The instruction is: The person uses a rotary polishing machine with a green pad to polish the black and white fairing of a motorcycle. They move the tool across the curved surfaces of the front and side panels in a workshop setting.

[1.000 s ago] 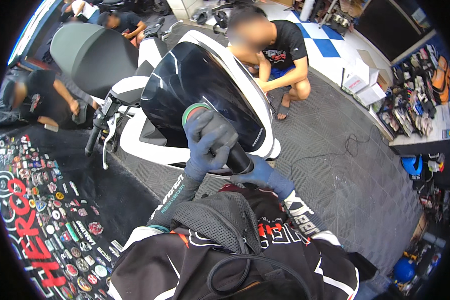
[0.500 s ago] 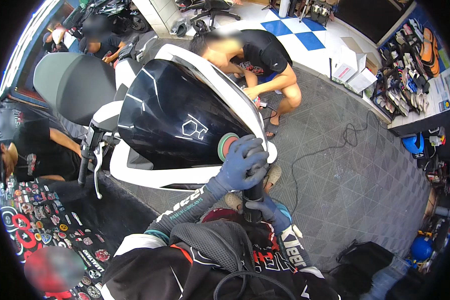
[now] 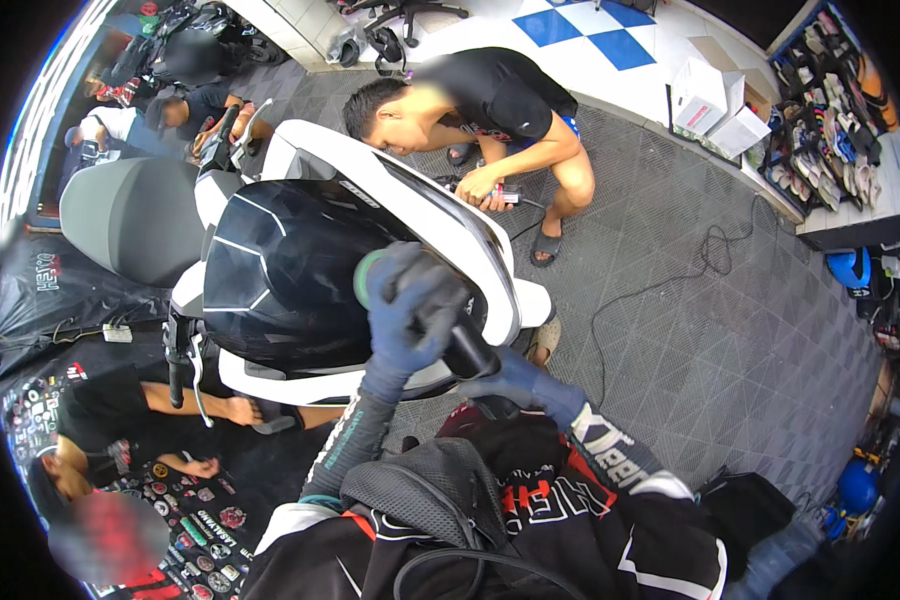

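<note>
My gloved left hand [image 3: 410, 305] is wrapped over the head of a black power polisher [image 3: 473, 353]. The polisher's green-edged pad [image 3: 361, 277] rests against, or very near, the glossy black front panel [image 3: 290, 245] of a white and black scooter. My gloved right hand [image 3: 522, 382] holds the rear of the polisher's body, its fingers partly hidden. White trim [image 3: 370, 215] runs along the panel's side, close beyond my left hand. A black cord [image 3: 450, 555] loops across my front.
A co-worker [image 3: 490, 110] squats at the scooter's far side, holding a small tool [image 3: 507, 193]. Another person [image 3: 105, 430] reaches toward the near left side. The grey seat [image 3: 135, 215] and a brake lever [image 3: 202, 388] stand left. A cable [image 3: 660, 290] lies across the floor.
My hands and the polisher have shifted left across the panel, away from its tip. The far co-worker has raised the tool; the person on the left has leaned in closer.
</note>
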The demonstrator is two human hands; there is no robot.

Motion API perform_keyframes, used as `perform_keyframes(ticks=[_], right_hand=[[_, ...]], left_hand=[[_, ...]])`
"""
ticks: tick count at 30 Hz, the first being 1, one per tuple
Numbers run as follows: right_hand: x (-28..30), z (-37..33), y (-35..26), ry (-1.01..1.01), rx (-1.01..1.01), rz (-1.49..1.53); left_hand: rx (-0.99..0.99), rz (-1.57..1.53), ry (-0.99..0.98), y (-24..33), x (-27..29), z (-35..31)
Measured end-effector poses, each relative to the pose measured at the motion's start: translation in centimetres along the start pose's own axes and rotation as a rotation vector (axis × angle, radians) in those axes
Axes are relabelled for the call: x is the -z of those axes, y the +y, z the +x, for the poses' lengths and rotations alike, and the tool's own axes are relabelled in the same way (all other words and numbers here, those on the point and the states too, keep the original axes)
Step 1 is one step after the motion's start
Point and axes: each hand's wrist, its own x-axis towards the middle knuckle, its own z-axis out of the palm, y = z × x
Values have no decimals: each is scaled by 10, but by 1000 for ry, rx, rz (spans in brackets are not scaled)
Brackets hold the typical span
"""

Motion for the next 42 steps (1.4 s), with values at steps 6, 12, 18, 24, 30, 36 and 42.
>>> perform_keyframes(ticks=[6,12,18,24,30,36,42], right_hand=[[10,29,-88,-66,211,-418],[4,39,-126,-93,262,-755],[29,31,-95,-97,262,-682],[69,15,-30,-97,200,-540],[70,0,46,-116,187,-123],[18,-21,98,49,101,126],[-53,-18,85,122,187,109]], left_hand=[[94,222,257,-1,46,-3],[115,467,532,3,60,-34],[186,488,408,17,28,-49],[198,237,6,36,2,-18],[154,-89,-368,25,-22,33],[155,-171,-554,30,-42,17],[38,-270,-415,25,22,-13]])
